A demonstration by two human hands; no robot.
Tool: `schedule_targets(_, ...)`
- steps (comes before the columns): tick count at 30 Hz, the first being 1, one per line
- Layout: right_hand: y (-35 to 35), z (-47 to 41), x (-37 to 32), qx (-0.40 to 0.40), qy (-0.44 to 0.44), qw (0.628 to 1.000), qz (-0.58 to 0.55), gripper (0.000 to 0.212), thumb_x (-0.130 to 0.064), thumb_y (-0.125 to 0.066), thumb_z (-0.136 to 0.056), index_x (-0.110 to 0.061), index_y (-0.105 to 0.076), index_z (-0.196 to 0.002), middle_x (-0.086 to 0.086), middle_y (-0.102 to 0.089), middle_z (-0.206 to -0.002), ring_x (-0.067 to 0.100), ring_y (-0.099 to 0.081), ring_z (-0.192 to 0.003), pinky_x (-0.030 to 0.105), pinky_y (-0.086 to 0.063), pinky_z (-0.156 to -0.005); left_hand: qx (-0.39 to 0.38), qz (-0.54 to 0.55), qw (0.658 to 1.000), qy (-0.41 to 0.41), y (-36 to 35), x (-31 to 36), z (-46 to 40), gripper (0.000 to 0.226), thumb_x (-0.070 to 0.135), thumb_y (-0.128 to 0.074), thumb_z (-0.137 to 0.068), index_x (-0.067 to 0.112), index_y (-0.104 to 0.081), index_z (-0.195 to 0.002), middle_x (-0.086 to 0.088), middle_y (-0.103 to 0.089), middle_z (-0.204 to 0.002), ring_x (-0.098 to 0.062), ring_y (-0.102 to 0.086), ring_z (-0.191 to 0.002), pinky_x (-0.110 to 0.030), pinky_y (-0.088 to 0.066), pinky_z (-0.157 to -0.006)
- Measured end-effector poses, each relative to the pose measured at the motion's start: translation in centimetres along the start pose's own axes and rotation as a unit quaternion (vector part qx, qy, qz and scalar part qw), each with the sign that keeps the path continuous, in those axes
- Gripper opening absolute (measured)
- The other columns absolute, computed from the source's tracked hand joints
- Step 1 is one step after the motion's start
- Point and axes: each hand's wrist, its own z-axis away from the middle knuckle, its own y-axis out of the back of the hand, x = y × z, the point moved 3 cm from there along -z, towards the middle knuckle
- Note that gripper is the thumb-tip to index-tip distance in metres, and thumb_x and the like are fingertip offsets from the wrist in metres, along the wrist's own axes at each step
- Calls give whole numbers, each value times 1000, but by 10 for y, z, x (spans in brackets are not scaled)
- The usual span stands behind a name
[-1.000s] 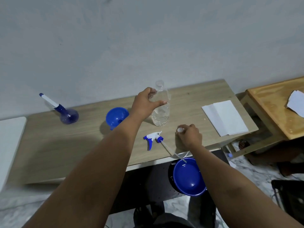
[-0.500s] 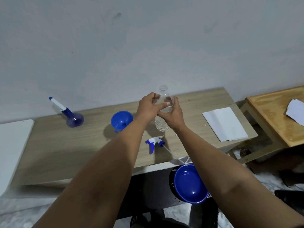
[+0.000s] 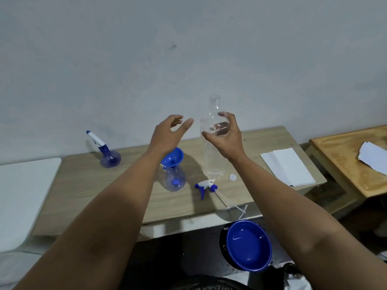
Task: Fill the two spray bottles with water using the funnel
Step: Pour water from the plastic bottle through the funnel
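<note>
Funnel (image 3: 173,156) on spray bottle (image 3: 174,178), under left hand (image 3: 167,132).

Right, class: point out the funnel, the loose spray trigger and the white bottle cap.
funnel (image 3: 172,157): head view, on its blue bowl, seated in the clear spray bottle's neck.
spray trigger (image 3: 206,185): head view, on its white-and-blue head, lying on the table.
white cap (image 3: 232,177): head view, on its flat top.

One head-worn wide-angle view looks forward-down over the table (image 3: 88,185), edges seemingly distorted.

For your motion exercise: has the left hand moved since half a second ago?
Yes. The left hand has let go of the clear water bottle and now sits open to its left.
</note>
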Motion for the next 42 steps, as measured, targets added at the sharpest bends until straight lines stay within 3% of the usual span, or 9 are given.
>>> schedule_targets(6,-12,6,-19,-114,-11,990,87,70,-33,-93,-71,-35,-54,-129,5,-72,-91,3,-66,-75,21,-55,-76,-18,-82,993,85,31,-55,37,109,85,-74,-52,37,-41,-144,12,-49,-142,-9,-48,-130,-36,-44,-106)
schedule_targets(10,-22,19,-11,-180,-41,972,147,65,-31,-92,-69,-33,-54,-121,9,-73,-90,16,-68,-80,21,-53,-71,-86,-94,984,122,23,-79,51,127,74,-85,-46,30,-31,-152,6,-44,-152,-15,-45,-136,-30,-41,-102)
schedule_targets(11,-24,22,-7,-194,-49,966,165,64,-31,-92,-68,-32,-54,-120,7,-72,-87,17,-68,-79,24,-54,-72,-94,-91,984,122,20,-82,54,123,68,-88,-48,27,-34,-150,8,-48,-147,-14,-48,-133,-27,-42,-98)
schedule_targets(14,-28,30,1,-241,-60,943,221,63,-34,-92,-67,-31,-53,-116,1,-70,-83,14,-66,-74,28,-51,-72,-81,-75,989,103,13,-86,60,79,50,-93,-57,35,-50,-122,23,-61,-110,-11,-60,-107,-17,-42,-74)
schedule_targets(16,-30,34,4,-268,-65,928,252,63,-35,-93,-69,-28,-53,-117,1,-70,-83,17,-67,-76,30,-53,-72,-70,-63,991,91,12,-86,62,69,50,-92,-57,41,-50,-112,25,-62,-101,-7,-62,-98,-17,-42,-70)
schedule_targets(23,-27,39,9,-315,-71,886,332,68,-36,-91,-68,-26,-50,-122,-1,-67,-88,22,-66,-82,33,-51,-71,-29,-51,993,98,8,-100,59,74,45,-91,-59,36,-53,-121,19,-62,-101,-14,-64,-100,-36,-53,-91)
schedule_targets(28,-27,36,7,-327,-70,869,365,67,-39,-89,-67,-29,-47,-119,-1,-68,-88,23,-66,-85,32,-49,-69,-25,-30,992,118,6,-107,57,93,58,-90,-48,32,-53,-130,15,-65,-113,-12,-64,-104,-37,-54,-93)
schedule_targets(37,-29,29,-1,-343,-70,850,394,71,-39,-89,-69,-24,-48,-125,3,-70,-85,25,-67,-87,36,-53,-73,-22,-21,993,117,5,-106,54,93,55,-90,-49,32,-53,-132,14,-65,-117,-12,-63,-106,-38,-54,-95)
schedule_targets(42,-32,27,-6,-353,-65,839,409,71,-39,-90,-70,-22,-48,-126,-1,-67,-82,26,-65,-87,34,-49,-71,-20,-23,994,103,5,-103,55,82,46,-93,-56,32,-54,-127,17,-63,-109,-13,-63,-103,-37,-54,-93)
